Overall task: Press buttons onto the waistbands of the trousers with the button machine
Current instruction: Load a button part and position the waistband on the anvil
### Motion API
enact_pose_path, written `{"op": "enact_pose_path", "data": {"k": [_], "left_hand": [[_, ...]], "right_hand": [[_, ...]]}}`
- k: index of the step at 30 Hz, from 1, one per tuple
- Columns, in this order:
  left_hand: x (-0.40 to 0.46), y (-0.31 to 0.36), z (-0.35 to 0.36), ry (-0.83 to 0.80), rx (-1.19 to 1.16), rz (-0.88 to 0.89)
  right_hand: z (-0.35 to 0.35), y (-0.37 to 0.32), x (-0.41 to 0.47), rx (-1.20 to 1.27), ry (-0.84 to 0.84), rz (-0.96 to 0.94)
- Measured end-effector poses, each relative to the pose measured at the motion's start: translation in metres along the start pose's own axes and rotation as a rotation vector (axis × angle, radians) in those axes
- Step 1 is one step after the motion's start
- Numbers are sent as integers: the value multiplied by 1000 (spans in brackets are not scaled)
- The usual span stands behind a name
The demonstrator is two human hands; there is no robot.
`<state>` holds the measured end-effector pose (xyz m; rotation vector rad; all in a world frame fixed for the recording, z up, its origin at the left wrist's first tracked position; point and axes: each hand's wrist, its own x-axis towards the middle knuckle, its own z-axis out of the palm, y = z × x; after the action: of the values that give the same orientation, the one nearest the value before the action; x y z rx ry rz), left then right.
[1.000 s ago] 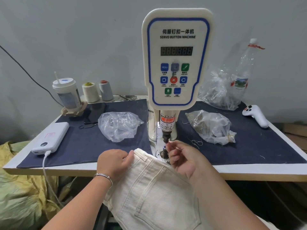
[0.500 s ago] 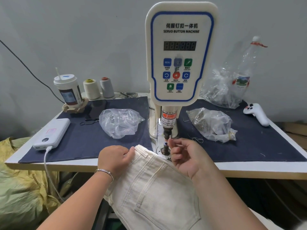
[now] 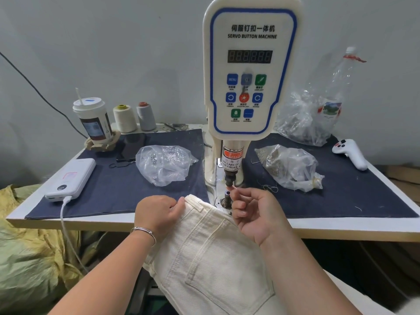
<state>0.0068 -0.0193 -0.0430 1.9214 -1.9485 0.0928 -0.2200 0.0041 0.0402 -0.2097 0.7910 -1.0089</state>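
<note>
Loading step: right hand point(image 3: 256, 214) pinches something tiny at the machine's punch point(image 3: 229, 179); left hand point(image 3: 159, 212), at nine o'clock, grasps the trousers' waistband point(image 3: 195, 201). Next, the waistband probably needs sliding under.

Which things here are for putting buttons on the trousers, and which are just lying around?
For the job: button machine, trousers, left hand, right hand, two plastic bags.

Lying about: drink cup, thread cones, power bank, white controller, bottle.
</note>
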Motion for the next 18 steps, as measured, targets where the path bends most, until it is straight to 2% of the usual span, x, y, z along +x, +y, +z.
{"op": "enact_pose_path", "data": {"k": [6,13,18], "left_hand": [[0,-1,1,19,-16,-4],[1,2,1,5,-5,4],[2,4,-2,-26,44,7]], "right_hand": [[1,2,-5,3,-24,-35],[-7,2,-6,122,-76,-46],[-12,10,-9,-17,-18,-116]]}}
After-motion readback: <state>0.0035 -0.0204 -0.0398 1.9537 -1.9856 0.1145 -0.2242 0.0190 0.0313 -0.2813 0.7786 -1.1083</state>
